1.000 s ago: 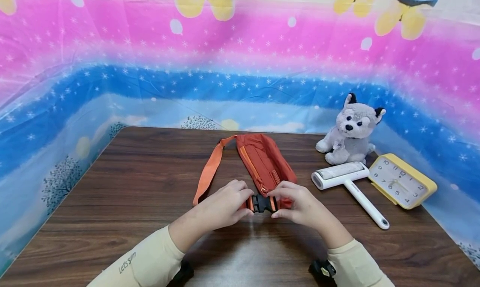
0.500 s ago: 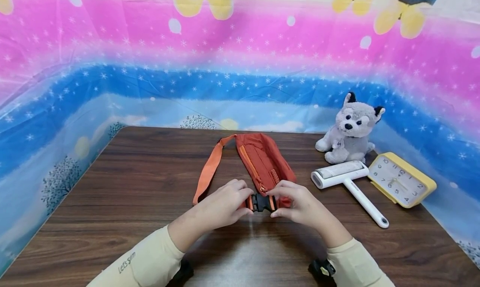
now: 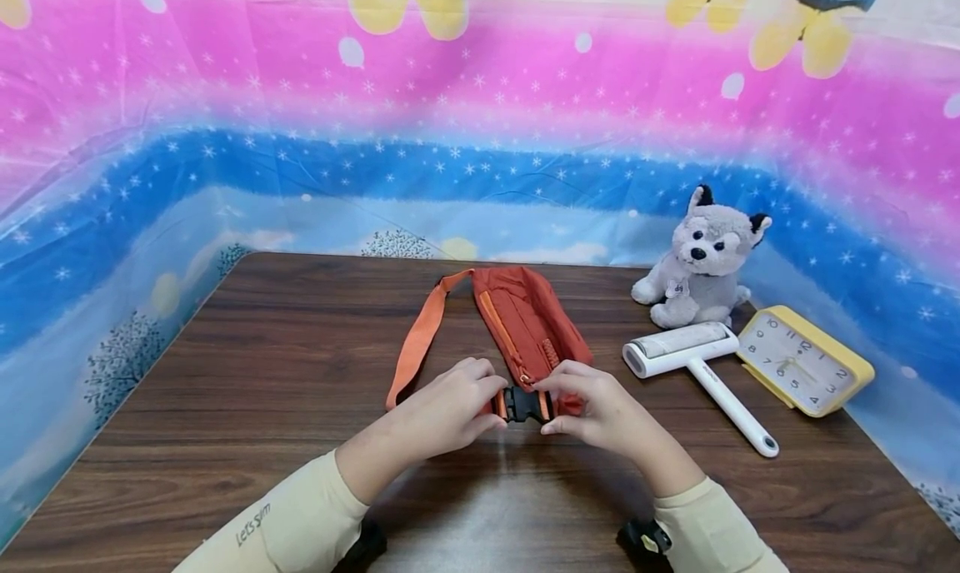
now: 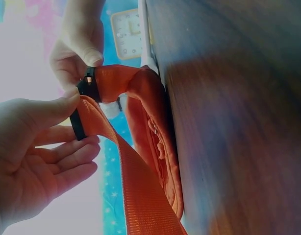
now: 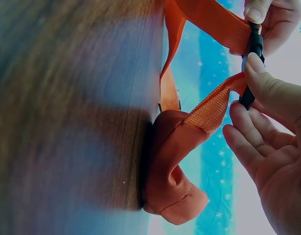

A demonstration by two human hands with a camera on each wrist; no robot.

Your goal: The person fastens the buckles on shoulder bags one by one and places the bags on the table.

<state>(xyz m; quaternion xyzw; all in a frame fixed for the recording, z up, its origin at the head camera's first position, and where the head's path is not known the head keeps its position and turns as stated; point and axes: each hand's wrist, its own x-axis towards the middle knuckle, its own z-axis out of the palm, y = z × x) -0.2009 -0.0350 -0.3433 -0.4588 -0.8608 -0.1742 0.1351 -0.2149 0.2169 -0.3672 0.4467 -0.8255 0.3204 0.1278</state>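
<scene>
A rust-red waist bag lies on the table with its orange strap looped out to the left. At its near end is a black side-release buckle, its two halves joined. My left hand pinches the buckle's left end between thumb and fingers, where the strap threads through. On the other end, my right hand pinches with thumb and fingers. Both wrist views show the buckle held up off the table, with the bag resting below it.
To the right sits a grey plush husky. In front of it lies a white lint roller, close to a yellow alarm clock. A printed cloth hangs behind the brown wooden table.
</scene>
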